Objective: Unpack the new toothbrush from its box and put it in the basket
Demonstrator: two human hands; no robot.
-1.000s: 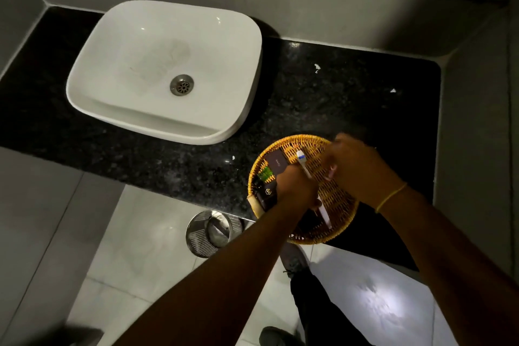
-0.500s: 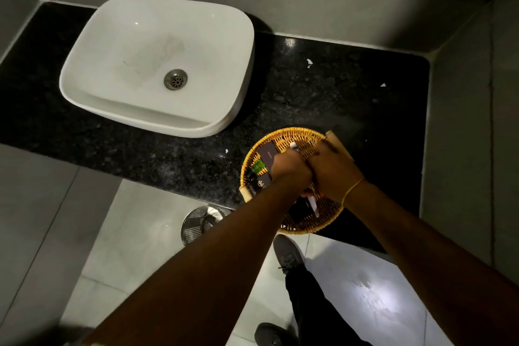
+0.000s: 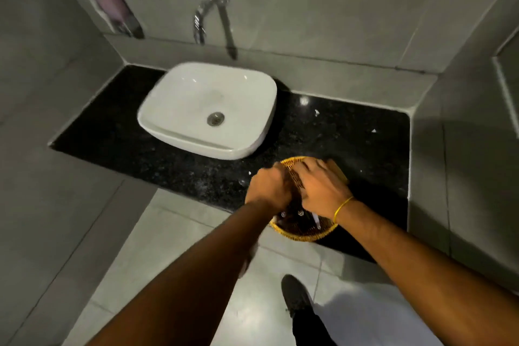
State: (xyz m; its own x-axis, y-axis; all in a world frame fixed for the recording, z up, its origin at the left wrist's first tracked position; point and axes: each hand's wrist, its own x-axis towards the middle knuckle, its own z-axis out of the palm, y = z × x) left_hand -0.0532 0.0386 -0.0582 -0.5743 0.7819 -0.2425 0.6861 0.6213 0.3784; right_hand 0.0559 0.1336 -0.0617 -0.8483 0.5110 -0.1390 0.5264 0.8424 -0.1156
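Observation:
The yellow woven basket (image 3: 306, 237) stands at the front edge of the black counter (image 3: 351, 149). Both my hands hover over it and cover most of it. My left hand (image 3: 269, 188) is a closed fist at the basket's left side; what is inside it is hidden. My right hand (image 3: 323, 191) lies over the basket's middle with fingers pointing to the far rim. The white end of the toothbrush (image 3: 316, 221) sticks out from under my right palm, low inside the basket. Whether that hand grips it is hidden. No box shows.
A white sink (image 3: 174, 109) sits on the counter to the left, below a wall-mounted chrome tap (image 3: 216, 5). Dark packets (image 3: 295, 218) lie in the basket. Small white scraps (image 3: 316, 112) dot the counter. Grey walls close in on both sides. My shoe (image 3: 295, 295) is on the tiled floor.
The view has tilted up, so the tap and wall now show. My left hand has slid to the basket's left side. My right hand now lies flat over the toothbrush.

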